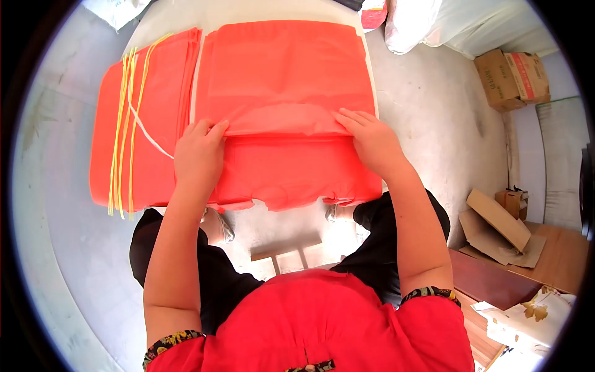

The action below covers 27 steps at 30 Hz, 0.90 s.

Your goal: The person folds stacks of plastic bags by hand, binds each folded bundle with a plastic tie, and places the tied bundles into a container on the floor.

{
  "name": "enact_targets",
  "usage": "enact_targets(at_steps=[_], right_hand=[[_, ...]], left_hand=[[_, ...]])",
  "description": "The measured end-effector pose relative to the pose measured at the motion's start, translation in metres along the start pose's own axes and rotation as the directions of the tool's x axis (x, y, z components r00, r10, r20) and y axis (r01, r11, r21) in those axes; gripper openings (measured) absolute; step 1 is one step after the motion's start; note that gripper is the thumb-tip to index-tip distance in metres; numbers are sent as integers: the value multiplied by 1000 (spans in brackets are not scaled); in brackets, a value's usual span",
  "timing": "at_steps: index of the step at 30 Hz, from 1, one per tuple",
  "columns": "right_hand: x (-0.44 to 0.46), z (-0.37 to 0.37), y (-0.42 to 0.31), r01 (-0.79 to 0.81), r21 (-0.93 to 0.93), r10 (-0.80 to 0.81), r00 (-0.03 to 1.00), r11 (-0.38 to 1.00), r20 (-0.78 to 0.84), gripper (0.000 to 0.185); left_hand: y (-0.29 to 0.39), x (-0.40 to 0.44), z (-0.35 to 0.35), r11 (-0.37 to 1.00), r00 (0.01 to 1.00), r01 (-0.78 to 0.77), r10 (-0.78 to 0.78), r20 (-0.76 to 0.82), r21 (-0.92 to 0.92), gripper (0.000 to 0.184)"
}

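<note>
In front of me lies a stack of thin red plastic sheets point(285, 68), possibly bags, with a loose, wavy near edge. Across its middle, a folded edge of the top sheet point(279, 121) is raised between my hands. My left hand point(199, 152) grips the left end of this fold, fingers curled over it. At the right end, my right hand point(372, 139) holds the fold with fingers laid over the top; its thumb is hidden. Beside my left hand is a second red pile point(139, 105), with several yellow strips point(123, 130) and a white strip point(144, 127) lying across it.
The pale table point(186, 13) shows behind the piles. A cardboard box point(511, 80) stands at the far right on the floor. Nearer, an opened carton point(499, 229) rests on a brown wooden surface point(561, 254). A wooden bar point(285, 249) is below, between my legs.
</note>
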State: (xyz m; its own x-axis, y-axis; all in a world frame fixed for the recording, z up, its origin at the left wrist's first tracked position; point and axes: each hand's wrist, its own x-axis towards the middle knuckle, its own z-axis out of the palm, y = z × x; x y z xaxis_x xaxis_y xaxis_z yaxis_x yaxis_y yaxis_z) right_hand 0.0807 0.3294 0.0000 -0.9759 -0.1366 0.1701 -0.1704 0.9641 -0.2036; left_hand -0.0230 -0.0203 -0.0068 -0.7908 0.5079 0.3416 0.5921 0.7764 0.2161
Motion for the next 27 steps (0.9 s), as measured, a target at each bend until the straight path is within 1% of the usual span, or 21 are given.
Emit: enact_targets(at_steps=[2,4,7,8,9,10,11,12,13,14,16,17,20,23,26,27], right_hand=[[-2,-5,5,-35,76,37,999,996,-22,49],[-5,-16,9,-83,104,78,996,991,50,47],[-9,-43,6,-199,158,171,970,967,172,42],[-11,-54,4,-246,175,207,954,953,215,41],[-14,-64,4,-299,230,236,935,926,265,36],[-16,-74,3,-352,282,261,913,893,315,32],[-18,-79,4,-405,328,280,888,853,365,28],[-20,-81,5,-477,447,298,860,756,414,24],[-22,-82,6,-541,549,307,831,637,463,20],[-24,-84,7,-594,632,306,802,498,513,16],[-26,-71,17,-555,586,318,827,590,463,14],[-26,-64,22,-535,559,321,839,634,439,13],[-20,-53,22,-578,555,391,815,599,427,14],[-13,-40,26,-555,578,415,831,598,369,16],[-10,-25,33,-522,599,436,849,607,299,23],[-10,-19,36,-521,618,446,847,589,290,25]], left_hand=[[0,3,-5,1000,999,-22,22,-39,1,26],[1,4,-11,999,997,-54,54,-59,2,24],[2,8,-31,977,974,-180,161,-160,-117,18],[2,5,-35,954,996,-80,64,-63,-288,14],[0,-1,-40,898,999,38,-17,51,-439,10],[-2,-7,-44,809,981,166,-79,176,-564,7],[-7,-10,-48,725,939,309,-128,320,-616,6],[-13,-12,-51,627,874,448,-156,460,-638,7],[-14,-13,-52,517,789,580,-162,593,-630,9],[-11,-13,-52,488,783,593,-166,599,-640,10],[-6,-13,-52,428,769,621,-175,614,-656,12],[-6,-13,-47,442,778,615,-200,596,-653,13],[-6,-14,-29,479,790,607,-273,550,-634,14],[-5,-9,-24,500,785,616,-325,528,-608,15],[-4,-7,-17,506,788,614,-362,498,-605,16],[-3,-7,-16,516,792,610,-375,481,-602,16]])
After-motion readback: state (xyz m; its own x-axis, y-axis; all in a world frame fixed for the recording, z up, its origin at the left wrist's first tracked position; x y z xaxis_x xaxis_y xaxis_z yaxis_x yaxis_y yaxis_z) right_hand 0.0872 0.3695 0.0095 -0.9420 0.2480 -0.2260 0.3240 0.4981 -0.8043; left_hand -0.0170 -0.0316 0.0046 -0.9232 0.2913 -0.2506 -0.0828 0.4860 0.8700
